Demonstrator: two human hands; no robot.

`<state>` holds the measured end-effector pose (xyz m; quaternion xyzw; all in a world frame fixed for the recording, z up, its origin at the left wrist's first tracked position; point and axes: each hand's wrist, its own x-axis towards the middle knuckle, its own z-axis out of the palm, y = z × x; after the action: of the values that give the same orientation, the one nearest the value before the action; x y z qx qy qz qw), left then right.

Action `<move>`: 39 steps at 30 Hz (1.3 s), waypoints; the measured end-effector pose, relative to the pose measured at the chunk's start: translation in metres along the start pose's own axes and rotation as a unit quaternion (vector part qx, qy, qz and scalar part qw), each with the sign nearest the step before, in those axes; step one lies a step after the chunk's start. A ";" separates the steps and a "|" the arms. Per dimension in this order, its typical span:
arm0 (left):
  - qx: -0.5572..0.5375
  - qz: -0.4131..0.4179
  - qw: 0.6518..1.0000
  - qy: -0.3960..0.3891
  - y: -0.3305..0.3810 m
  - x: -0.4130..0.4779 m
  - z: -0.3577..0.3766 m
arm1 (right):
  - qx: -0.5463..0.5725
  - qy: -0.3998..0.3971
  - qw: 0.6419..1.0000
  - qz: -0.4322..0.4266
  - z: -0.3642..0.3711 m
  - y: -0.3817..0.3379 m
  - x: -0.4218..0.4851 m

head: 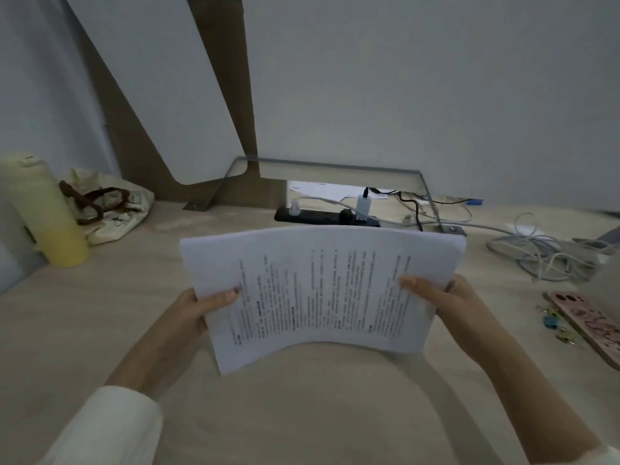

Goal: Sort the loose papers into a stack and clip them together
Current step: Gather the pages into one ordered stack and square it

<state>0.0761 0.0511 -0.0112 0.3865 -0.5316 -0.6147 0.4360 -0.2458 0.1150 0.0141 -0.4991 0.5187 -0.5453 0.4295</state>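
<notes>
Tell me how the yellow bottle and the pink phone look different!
The yellow bottle stands upright on the left of the desk; the pink phone lies flat on the right. The bottle is round and plain, pale yellow; the phone is thin and flat, with a drawn pattern on its back. Small coloured clips lie beside the phone; a cloth bag sits beside the bottle. Both rest on the desk, untouched by either hand.

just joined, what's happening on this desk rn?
A person holds a stack of printed papers above the desk, left hand on one side edge and right hand on the other. The sheets look gathered but not yet clipped. Small binder clips lie to the right beside a pink phone.
</notes>
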 end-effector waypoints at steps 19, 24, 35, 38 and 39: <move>0.007 0.006 0.998 -0.055 -0.016 0.020 0.008 | 0.033 -0.049 0.997 0.041 -0.019 0.028 -0.007; -0.001 -0.041 0.997 -0.063 -0.028 0.020 0.009 | 0.037 -0.024 0.995 0.090 -0.012 0.041 -0.011; -0.271 -0.049 0.960 -0.053 0.022 0.020 0.016 | 0.230 0.036 0.965 0.123 0.010 0.027 -0.017; -0.279 -0.058 0.958 -0.014 0.022 0.020 0.042 | 0.290 0.059 0.949 0.112 0.032 0.037 -0.022; -0.213 -0.052 0.975 0.016 0.019 0.022 0.057 | 0.306 0.064 0.943 0.110 0.040 0.040 -0.023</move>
<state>0.0181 0.0469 0.0152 0.3217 -0.3601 -0.7294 0.4846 -0.2056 0.1281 -0.0293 -0.2474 0.4046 -0.6578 0.5851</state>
